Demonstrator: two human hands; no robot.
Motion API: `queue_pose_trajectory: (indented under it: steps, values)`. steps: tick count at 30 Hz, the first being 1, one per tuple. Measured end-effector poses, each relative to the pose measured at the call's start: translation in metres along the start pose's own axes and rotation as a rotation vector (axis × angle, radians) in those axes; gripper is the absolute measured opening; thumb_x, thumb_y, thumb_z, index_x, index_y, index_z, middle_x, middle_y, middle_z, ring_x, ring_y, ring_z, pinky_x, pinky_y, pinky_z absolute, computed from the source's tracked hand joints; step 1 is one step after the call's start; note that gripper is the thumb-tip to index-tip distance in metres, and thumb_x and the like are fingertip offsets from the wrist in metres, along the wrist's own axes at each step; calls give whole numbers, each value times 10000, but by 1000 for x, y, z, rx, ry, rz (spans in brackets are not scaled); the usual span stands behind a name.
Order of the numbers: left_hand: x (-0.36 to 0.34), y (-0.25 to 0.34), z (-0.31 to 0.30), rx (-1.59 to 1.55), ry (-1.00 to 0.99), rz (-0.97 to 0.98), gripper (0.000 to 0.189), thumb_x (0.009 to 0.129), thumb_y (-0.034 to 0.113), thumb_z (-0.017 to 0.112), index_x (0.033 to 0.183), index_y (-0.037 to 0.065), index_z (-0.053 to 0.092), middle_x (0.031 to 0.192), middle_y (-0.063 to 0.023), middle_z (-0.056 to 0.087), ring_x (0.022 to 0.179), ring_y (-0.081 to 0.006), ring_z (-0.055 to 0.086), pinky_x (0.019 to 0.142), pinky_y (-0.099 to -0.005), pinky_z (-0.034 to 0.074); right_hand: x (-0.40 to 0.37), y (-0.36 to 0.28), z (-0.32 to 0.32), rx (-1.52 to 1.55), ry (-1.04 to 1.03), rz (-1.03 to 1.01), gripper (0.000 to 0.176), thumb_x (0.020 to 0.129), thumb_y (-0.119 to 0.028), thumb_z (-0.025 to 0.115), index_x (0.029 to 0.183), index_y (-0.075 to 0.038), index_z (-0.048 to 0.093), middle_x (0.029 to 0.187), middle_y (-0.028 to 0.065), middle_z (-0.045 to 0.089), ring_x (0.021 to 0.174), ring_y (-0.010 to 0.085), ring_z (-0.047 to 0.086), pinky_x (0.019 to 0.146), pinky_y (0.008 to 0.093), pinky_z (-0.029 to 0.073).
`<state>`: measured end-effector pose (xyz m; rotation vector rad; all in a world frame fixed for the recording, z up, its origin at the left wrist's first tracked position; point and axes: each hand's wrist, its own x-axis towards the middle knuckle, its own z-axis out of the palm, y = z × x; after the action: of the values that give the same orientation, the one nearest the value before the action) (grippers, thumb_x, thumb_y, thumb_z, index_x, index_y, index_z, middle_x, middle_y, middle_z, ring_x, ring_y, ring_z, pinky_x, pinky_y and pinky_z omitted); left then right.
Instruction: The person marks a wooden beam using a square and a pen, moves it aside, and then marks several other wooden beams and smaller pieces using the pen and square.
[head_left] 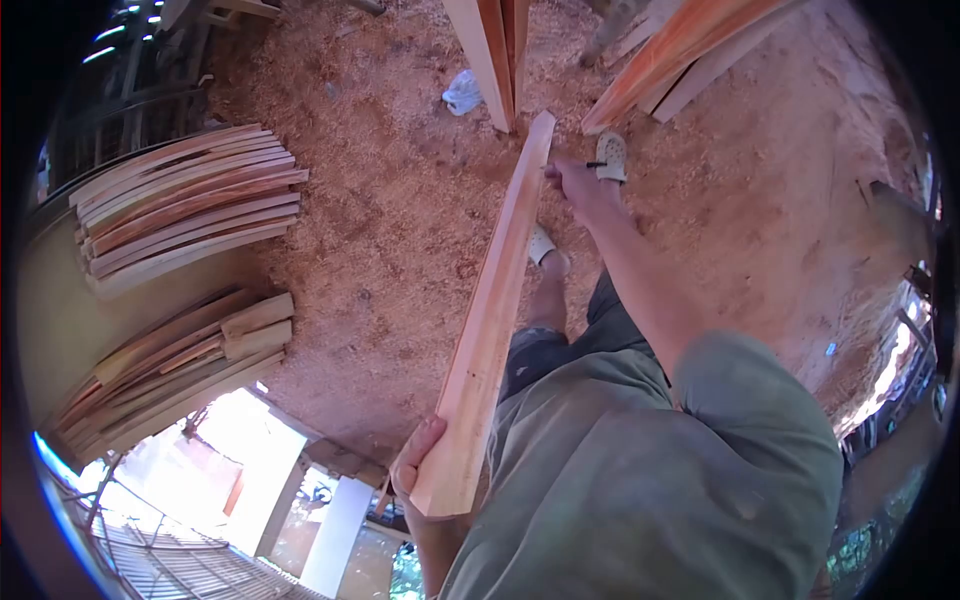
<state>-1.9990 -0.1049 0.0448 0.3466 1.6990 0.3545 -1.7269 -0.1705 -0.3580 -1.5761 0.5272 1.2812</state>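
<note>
**Holding a long board over a sawdust floor**

Sawdust floor [400,200] fills most of the view. At left sit two piles of cut wood, an upper stack [190,205] and a lower stack [170,370]. Both are well apart from the person. More planks [495,50] lean in from the top edge.

The board [490,320] runs from bottom centre up to top centre. It is held off the floor, just beside the person's legs.

- Left hand [415,475]: closed around the near end of the board, with the fingers curled over its left edge.
- Right hand [575,180]: the arm is stretched out and the hand touches the right edge of the board near its far end. The fingers are closed on a thin dark tool [596,164]. What kind of tool it is cannot be told.

Pale shoes show on the floor, one [611,155] beyond the right hand and one [541,243] beside the board. A white scrap [462,92] lies on the sawdust near the leaning planks.
</note>
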Motion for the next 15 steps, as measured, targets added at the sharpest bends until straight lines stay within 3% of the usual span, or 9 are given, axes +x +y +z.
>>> queue_pose_trajectory:
  steps: [1, 3, 4, 6, 8, 10, 11, 13, 15]
  values:
    - [15, -14, -25, 17, 12, 2, 245, 899, 81, 670, 1032, -124, 668, 990, -222, 713, 784, -274, 724, 712, -327, 627, 31, 15, 2, 14, -3, 15, 280, 962, -311, 546, 1107, -94, 646, 963, 16, 712, 684, 98, 558, 599, 281, 442]
    - [33, -26, -51, 112, -1, 346, 218, 916, 76, 642, 1013, -118, 666, 975, -216, 713, 807, -279, 726, 725, -344, 631, 74, 48, 9, -345, 103, -344, 269, 953, -324, 556, 1039, -89, 657, 966, 30, 700, 703, 102, 550, 606, 298, 448]
    - [23, -16, -40, -58, -6, 117, 197, 928, 66, 615, 1011, -106, 664, 933, -209, 714, 800, -287, 730, 715, -359, 636, 74, 52, 13, -339, 100, -333, 269, 953, -324, 556, 1039, -89, 657, 966, 30, 700, 703, 102, 550, 606, 298, 448]
    - [30, -8, -63, -39, -53, 30, 207, 936, 78, 608, 1031, -99, 659, 991, -213, 706, 875, -291, 722, 771, -371, 629, 70, 46, 20, 10, 100, -117, 257, 942, -301, 556, 953, -70, 669, 932, 53, 699, 732, 123, 584, 614, 312, 460]
    - [41, -17, -80, -26, -104, -54, 218, 944, 89, 600, 1051, -93, 655, 1050, -218, 699, 949, -296, 714, 827, -384, 622, 89, 58, 22, -76, 135, -129, 260, 940, -293, 554, 927, -61, 671, 921, 60, 701, 737, 126, 597, 622, 310, 466]
    - [53, -46, -90, 710, -395, 1290, 367, 976, 234, 602, 1153, -86, 637, 1237, -233, 633, 1118, -310, 650, 964, -421, 567, 89, 60, 30, -159, 171, -144, 266, 938, -285, 552, 902, -51, 673, 910, 67, 702, 743, 129, 611, 629, 308, 471]
    - [57, -45, -102, 715, -396, 1291, 367, 976, 234, 602, 1153, -86, 637, 1237, -233, 633, 1118, -310, 650, 964, -421, 567, 79, 58, 33, -100, 171, -176, 259, 935, -273, 551, 902, -47, 674, 915, 70, 703, 764, 140, 627, 645, 313, 480]
    - [57, -40, -130, 95, -562, 467, 572, 966, 404, 608, 1258, -88, 593, 1371, -232, 550, 1225, -314, 579, 1048, -448, 506, 74, 61, 32, -40, 175, -205, 252, 932, -261, 550, 901, -43, 674, 919, 73, 704, 786, 151, 643, 661, 318, 488]
    - [62, -40, -140, 173, -510, 510, 636, 952, 448, 610, 1286, -92, 575, 1366, -233, 555, 1214, -318, 588, 1041, -458, 508, 77, 62, 27, -131, 71, -189, 257, 927, -244, 541, 930, -30, 684, 927, 68, 706, 847, 180, 663, 720, 344, 513]
